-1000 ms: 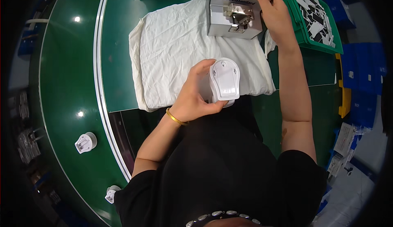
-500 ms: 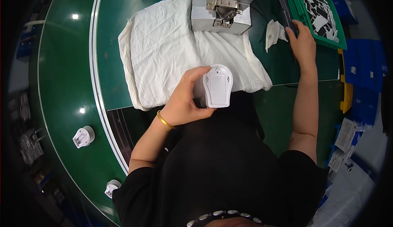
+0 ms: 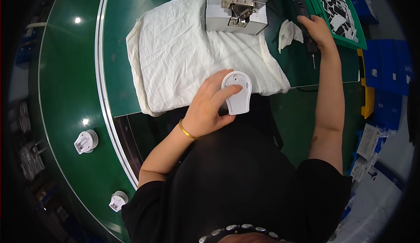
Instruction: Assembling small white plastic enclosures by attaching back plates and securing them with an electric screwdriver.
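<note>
A white plastic housing point(image 3: 239, 103), rounded at one end, is in my left hand point(image 3: 204, 107) above the near edge of a white cloth point(image 3: 175, 59). The hand wraps its side, and one finger lies over its back face near a screw hole. At the right, my right hand point(image 3: 319, 30) is closed round a black electric screwdriver point(image 3: 299, 2). Its thin metal bit points toward me, clear of the housing. A crumpled white cloth piece point(image 3: 288, 33) lies just left of that hand.
A grey screw-feeding machine point(image 3: 215, 23) stands on the far part of the cloth. Beyond my right hand is a green bin point(image 3: 361, 41) of black and white pieces. Two more white housings point(image 3: 89, 140) point(image 3: 119, 199) sit on the green conveyor belt point(image 3: 65, 89) at left.
My right hand has taken hold of the screwdriver and its bit has swung into view. My left hand has shifted slightly right, with a finger now across the housing's back.
</note>
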Demonstrator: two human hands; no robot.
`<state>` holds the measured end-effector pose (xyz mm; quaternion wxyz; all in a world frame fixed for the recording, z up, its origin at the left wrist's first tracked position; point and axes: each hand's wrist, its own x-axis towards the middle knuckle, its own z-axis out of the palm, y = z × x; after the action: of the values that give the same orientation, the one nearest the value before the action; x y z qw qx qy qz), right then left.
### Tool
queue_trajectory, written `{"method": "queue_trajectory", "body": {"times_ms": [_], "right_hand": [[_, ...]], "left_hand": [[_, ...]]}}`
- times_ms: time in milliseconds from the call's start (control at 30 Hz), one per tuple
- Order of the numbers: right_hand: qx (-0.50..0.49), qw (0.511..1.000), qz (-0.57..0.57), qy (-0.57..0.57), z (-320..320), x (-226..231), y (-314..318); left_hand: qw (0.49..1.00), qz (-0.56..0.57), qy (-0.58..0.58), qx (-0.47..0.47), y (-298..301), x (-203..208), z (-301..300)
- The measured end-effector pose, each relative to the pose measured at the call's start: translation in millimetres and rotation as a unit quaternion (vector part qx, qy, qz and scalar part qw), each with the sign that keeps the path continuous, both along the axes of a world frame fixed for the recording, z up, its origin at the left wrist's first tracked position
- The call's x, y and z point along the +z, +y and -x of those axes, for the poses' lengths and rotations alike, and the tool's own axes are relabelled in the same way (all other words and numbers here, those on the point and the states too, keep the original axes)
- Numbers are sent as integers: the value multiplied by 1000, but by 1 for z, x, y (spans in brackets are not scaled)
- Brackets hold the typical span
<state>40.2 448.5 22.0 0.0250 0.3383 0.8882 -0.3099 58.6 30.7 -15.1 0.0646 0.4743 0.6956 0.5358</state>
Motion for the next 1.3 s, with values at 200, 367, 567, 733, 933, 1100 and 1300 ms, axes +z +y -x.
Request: {"method": "queue_trajectory", "body": {"times_ms": [200,367,567,733,933,1100,1300], "right_hand": [[12,818,416,396,-33,76,-69],[244,660,518,485,-16,107,-85],[59,929,3,366,38,121,-143],[282,909,-79,296,62,93,-180],[254,907,-142,304,70,77,-176],[258,931,-81,246,59,89,-158],[238,935,-16,261,46,100,-158]], "left_hand": [[998,47,26,18,-8,2,-4],[998,24,44,29,-5,-5,1],[1000,3,1,2,-10,6,24],[979,-17,-183,89,-55,16,50],[958,-15,-261,121,-82,12,87],[964,29,-242,110,-99,20,101],[962,91,-244,85,-92,43,95]]}}
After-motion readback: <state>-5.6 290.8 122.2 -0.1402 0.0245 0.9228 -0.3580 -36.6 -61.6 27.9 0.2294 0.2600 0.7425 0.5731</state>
